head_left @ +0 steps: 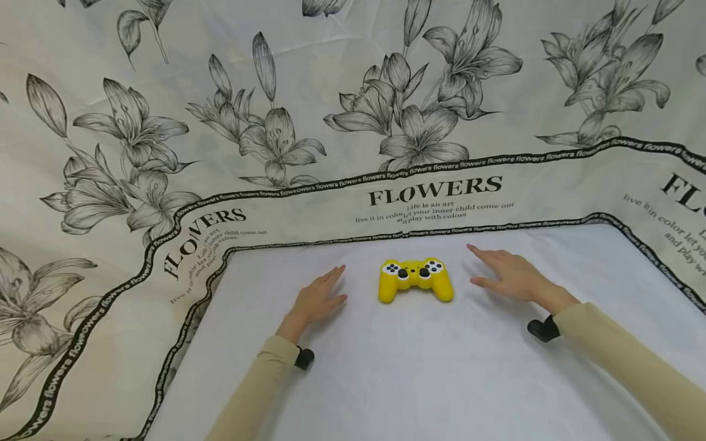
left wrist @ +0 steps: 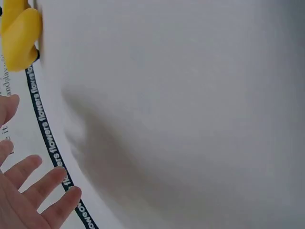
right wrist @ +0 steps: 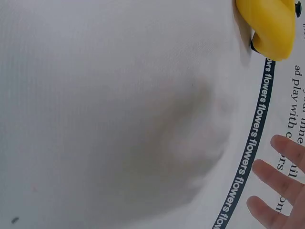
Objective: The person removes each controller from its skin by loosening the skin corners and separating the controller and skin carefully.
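A yellow game controller [head_left: 415, 279] with white button areas and two black thumbsticks lies on the white cloth, its two grips pointing toward me. To its left is my left hand [head_left: 317, 300], fingers extended and spread, holding nothing. My right hand [head_left: 510, 277] is on the other side, fingers likewise stretched out, with a gap between it and the controller. In the left wrist view, the spread left hand [left wrist: 31, 191] appears at lower left and part of the controller [left wrist: 21, 36] at upper left. The right wrist view has the right fingers [right wrist: 279, 181] below the controller [right wrist: 269, 28].
White cloth [head_left: 419, 373] covers the surface under the hands. Behind and at the sides rises a floral fabric [head_left: 309, 214] with black lettered bands and "FLOWERS" print. A black wrist device [head_left: 543, 329] sits at the right cuff, and another black device [head_left: 304, 358] at the left.
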A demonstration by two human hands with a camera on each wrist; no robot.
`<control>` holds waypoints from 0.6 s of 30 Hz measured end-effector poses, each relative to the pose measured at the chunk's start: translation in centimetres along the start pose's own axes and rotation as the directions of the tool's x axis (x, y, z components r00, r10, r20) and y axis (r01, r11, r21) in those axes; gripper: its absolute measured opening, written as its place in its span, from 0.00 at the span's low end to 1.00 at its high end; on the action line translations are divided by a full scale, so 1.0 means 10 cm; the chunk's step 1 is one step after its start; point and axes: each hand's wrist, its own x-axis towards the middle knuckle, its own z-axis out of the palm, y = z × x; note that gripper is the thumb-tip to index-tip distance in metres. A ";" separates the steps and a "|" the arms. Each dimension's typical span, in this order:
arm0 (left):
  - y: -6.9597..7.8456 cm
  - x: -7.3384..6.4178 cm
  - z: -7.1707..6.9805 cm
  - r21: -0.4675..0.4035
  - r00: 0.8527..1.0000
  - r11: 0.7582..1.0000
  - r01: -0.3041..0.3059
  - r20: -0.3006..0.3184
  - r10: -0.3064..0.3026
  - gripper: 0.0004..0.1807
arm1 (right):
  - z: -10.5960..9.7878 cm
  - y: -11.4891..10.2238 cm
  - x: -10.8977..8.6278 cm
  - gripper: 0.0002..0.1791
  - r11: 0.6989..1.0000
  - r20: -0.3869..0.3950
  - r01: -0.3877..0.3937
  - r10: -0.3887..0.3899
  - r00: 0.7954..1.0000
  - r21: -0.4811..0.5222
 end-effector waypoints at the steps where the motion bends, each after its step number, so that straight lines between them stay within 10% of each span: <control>1: 0.02 0.03 0.00 -0.012 1.000 1.000 0.012 0.003 -0.012 0.37 | 0.00 -0.01 0.01 0.42 1.000 0.001 0.001 -0.001 1.000 0.005; 10: 0.36 0.26 0.05 -0.085 0.998 0.994 0.070 0.000 -0.070 0.39 | -0.02 -0.16 0.10 0.34 0.983 0.020 -0.032 0.029 0.999 0.181; 18: 0.58 0.30 0.10 -0.062 0.993 0.993 0.105 -0.044 -0.107 0.36 | 0.08 -0.31 0.16 0.33 0.856 0.064 -0.085 0.061 0.996 0.510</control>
